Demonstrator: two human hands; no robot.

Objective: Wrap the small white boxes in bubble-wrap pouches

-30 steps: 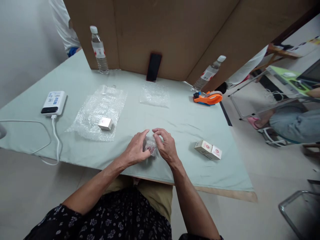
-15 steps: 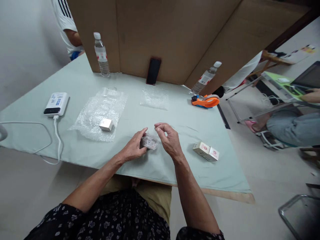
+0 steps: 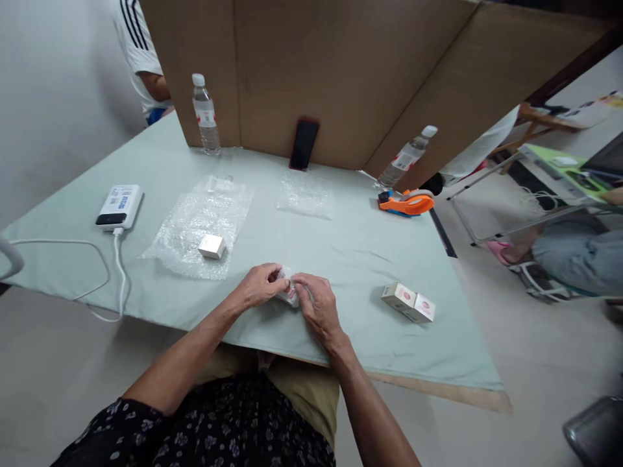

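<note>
Near the table's front edge, a small box wrapped in bubble wrap (image 3: pixel 289 294) sits between my two hands, partly covered by the fingers. My left hand (image 3: pixel 263 285) grips it from the left side. My right hand (image 3: pixel 318 305) is closed at its right side, thumb and fingers pressed on the wrapping. Left of them, a small white box (image 3: pixel 211 246) lies on a sheet of bubble wrap (image 3: pixel 175 227). To the right, two small printed boxes (image 3: pixel 407 302) rest side by side. A smaller piece of bubble wrap (image 3: pixel 305 198) lies flat ahead of my hands.
An orange tape dispenser (image 3: pixel 407 203) is at the right edge. Water bottles (image 3: pixel 207 123) stand by the cardboard screen (image 3: pixel 311 65), where a phone (image 3: pixel 304 144) leans. A white power bank (image 3: pixel 119 206) with its cable (image 3: pixel 118 272) lies left. Other people are partly visible beyond.
My right hand has come down and left onto the wrapped box, which has turned between my hands. The whole view has shifted slightly.
</note>
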